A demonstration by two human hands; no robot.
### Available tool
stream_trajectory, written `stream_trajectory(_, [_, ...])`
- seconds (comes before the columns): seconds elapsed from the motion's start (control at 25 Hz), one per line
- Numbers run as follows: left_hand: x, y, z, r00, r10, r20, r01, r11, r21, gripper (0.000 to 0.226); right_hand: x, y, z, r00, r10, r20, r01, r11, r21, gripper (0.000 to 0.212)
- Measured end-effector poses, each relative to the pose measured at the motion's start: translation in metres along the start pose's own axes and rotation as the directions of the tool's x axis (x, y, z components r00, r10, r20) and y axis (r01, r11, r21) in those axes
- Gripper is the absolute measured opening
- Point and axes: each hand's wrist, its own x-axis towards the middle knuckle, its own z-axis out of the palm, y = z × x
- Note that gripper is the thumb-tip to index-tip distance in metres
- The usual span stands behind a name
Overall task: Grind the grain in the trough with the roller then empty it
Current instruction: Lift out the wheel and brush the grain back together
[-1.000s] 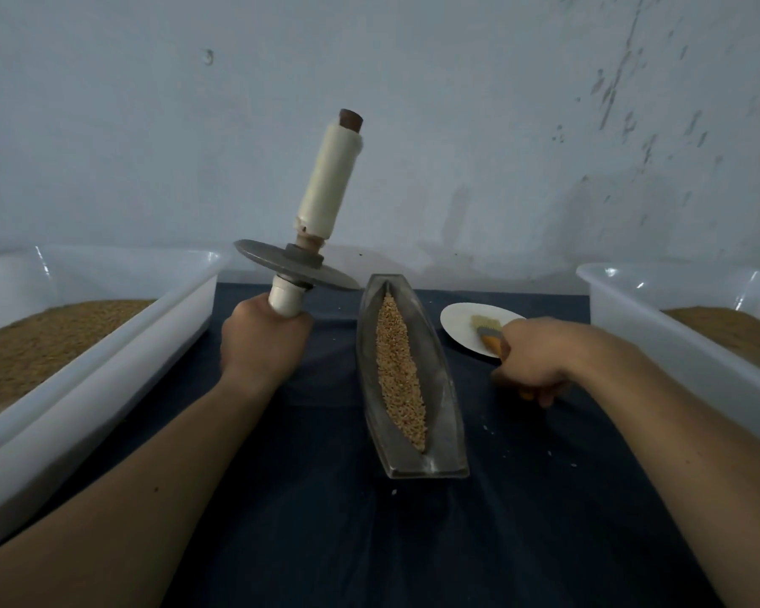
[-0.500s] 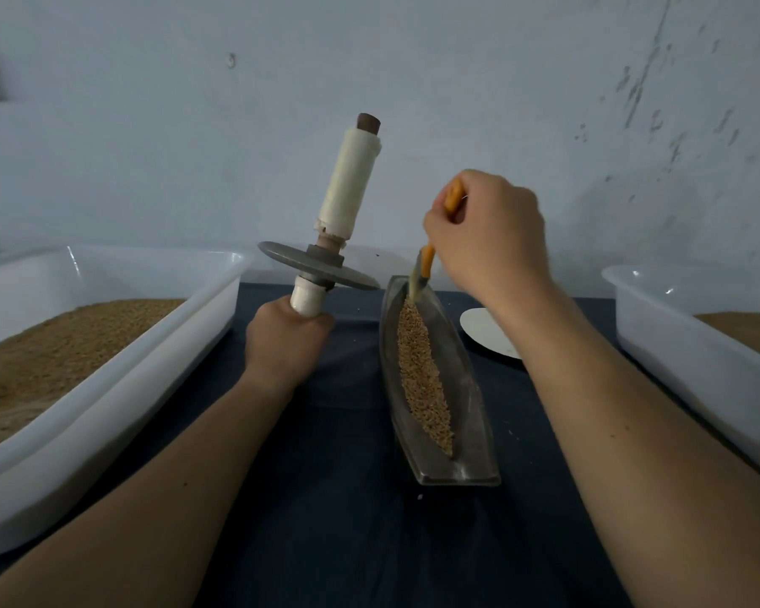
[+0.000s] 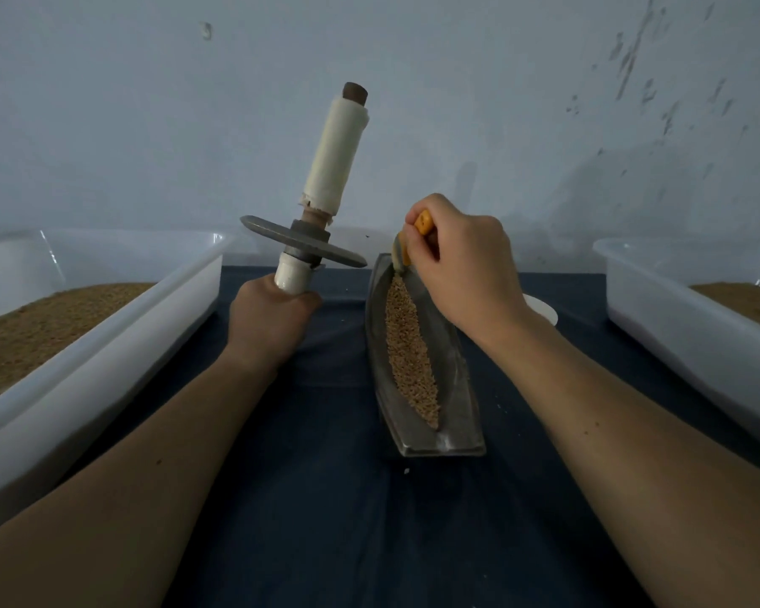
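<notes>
- The left hand point(image 3: 273, 320) has its fingers wrapped tight round the lower white handle of the roller point(image 3: 334, 155). It holds the roller up off the table, tilted a bit to the right, with the metal disc in the air just left of the trough's far tip.
- The right hand point(image 3: 466, 269) is pinching an orange-handled tool point(image 3: 422, 223). It looks like a small brush, but the hand covers most of it so I can't swear to it. Its tip sits right at the far pointed end of the trough.
- The trough point(image 3: 457, 388) lies lengthwise on the dark blue cloth point(image 3: 325, 498), blunt end toward the person. The grain point(image 3: 409, 353) runs in a narrow strip down its groove.
- Room to move: there's open cloth between the trough and the left bin point(image 3: 106, 344), and more in front of the blunt end.
- The right bin point(image 3: 676, 318) is well apart from the trough. Both bins hold brown grain.
- A white plate point(image 3: 542, 309) peeks out behind the right wrist, near the trough's far right side.
- A few loose grains are scattered on the cloth by the near end.
</notes>
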Motion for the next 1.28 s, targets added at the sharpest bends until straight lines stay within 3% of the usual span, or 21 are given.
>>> stream_trajectory(0.4, [-0.001, 0.002, -0.002, 1.0, -0.017, 0.017, 0.017, 1.0, -0.007, 0.019, -0.003, -0.005, -0.002, 0.99, 0.057, 0.129, -0.051, 0.998, -0.043, 0.026])
stream_trajectory(0.72, [-0.002, 0.003, -0.002, 0.999, -0.023, 0.022, 0.024, 0.999, -0.021, 0.018, 0.01, -0.011, -0.02, 0.995, 0.08, -0.063, -0.079, 0.997, 0.023, 0.02])
stream_trajectory(1.08, [-0.004, 0.005, -0.002, 0.999, -0.034, 0.027, 0.035, 0.998, -0.043, 0.019, 0.002, -0.004, -0.013, 0.971, 0.104, 0.215, -0.093, 0.994, -0.058, 0.025])
stream_trajectory(1.28, [-0.004, 0.005, -0.003, 0.999, -0.046, 0.027, 0.048, 0.997, -0.055, 0.02, 0.01, -0.01, -0.022, 0.987, 0.14, 0.084, -0.142, 0.99, 0.019, 0.023])
